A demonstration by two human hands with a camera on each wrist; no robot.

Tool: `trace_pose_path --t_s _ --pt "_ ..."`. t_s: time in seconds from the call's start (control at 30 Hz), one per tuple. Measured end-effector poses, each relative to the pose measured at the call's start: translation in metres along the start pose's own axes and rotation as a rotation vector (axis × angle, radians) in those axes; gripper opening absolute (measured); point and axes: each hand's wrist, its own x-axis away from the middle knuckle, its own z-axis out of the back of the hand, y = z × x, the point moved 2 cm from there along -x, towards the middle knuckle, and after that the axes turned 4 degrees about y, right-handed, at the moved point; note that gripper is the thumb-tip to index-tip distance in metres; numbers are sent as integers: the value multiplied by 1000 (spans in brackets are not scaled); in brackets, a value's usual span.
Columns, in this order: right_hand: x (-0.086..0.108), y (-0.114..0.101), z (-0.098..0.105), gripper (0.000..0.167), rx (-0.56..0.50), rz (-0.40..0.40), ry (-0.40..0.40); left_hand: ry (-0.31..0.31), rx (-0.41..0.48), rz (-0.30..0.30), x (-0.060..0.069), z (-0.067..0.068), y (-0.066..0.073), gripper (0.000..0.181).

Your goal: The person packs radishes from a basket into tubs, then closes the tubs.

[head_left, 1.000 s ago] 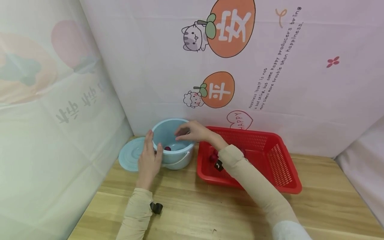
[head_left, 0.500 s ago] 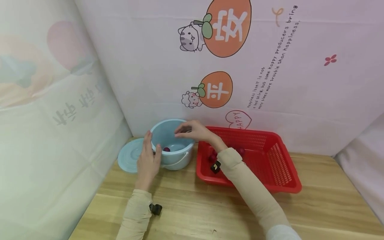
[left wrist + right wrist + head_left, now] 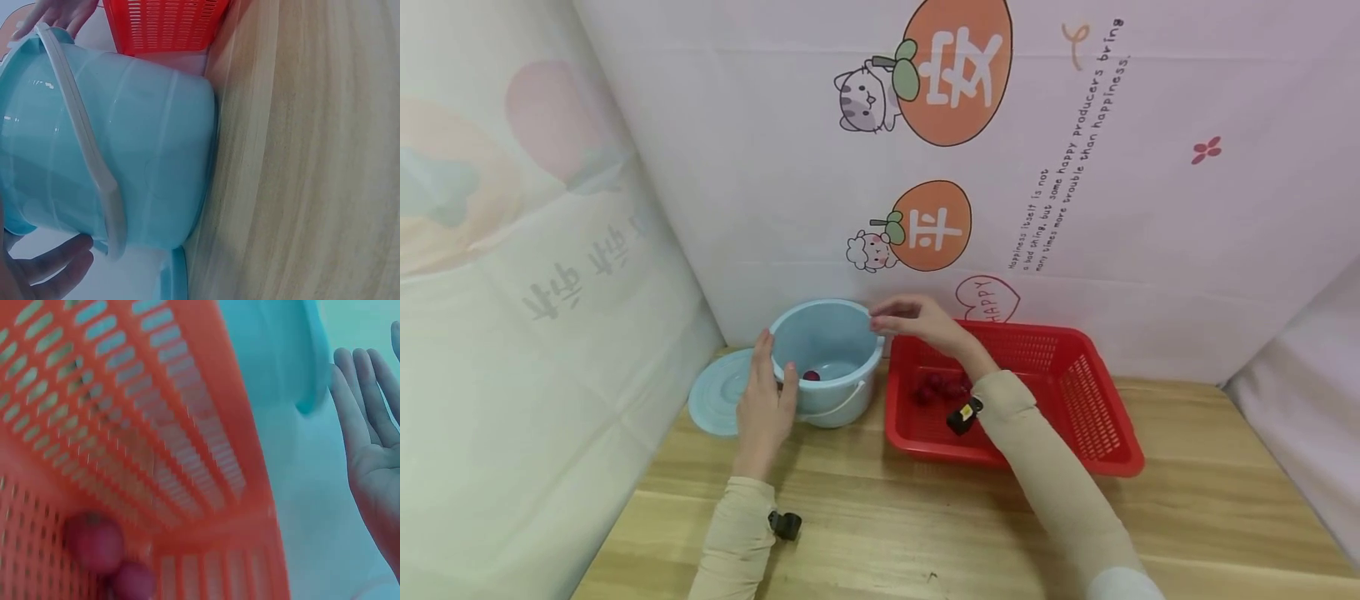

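A wooden table (image 3: 880,525) fills the near area in front of a light blue bucket (image 3: 831,396), the landmark for everything here. Nearest, two beige sleeves reach in: the left sleeve (image 3: 733,542) in front of the bucket and to its left, the right sleeve (image 3: 1060,500) in front and to its right, each with a small black device at the wrist. The left hand (image 3: 765,417) rests against the bucket's left side, fingers straight, thumb apart and toward the front, gripping nothing. The bucket stands upright, its pale handle (image 3: 105,182) hanging down across the front; one dark red round piece (image 3: 811,376) lies inside, near the front wall. A blue lid (image 3: 718,396) is on the table just left of the bucket, partly behind the left hand. Just right of the bucket sits a red slotted basket (image 3: 1086,408), with several more dark red pieces (image 3: 936,387) at the end nearest the bucket. The right hand (image 3: 925,321) hovers at the bucket's right rim, loose and holding nothing; whether a fingertip touches the rim cannot be told. Behind the bucket rises a white backdrop (image 3: 760,167) printed with orange fruits and cartoon animals.
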Motion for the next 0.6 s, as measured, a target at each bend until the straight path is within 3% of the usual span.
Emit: trace_pose_path --t_s 0.17,0.43,0.6 --pt "24 7 32 36 -31 -23 41 -3 3 3 0 0 2 66" --pt "57 13 67 46 161 -129 78 -10 -10 16 -1 -1 0 66" --pt "70 16 79 43 271 -177 61 1 -4 15 -1 -1 0 66"
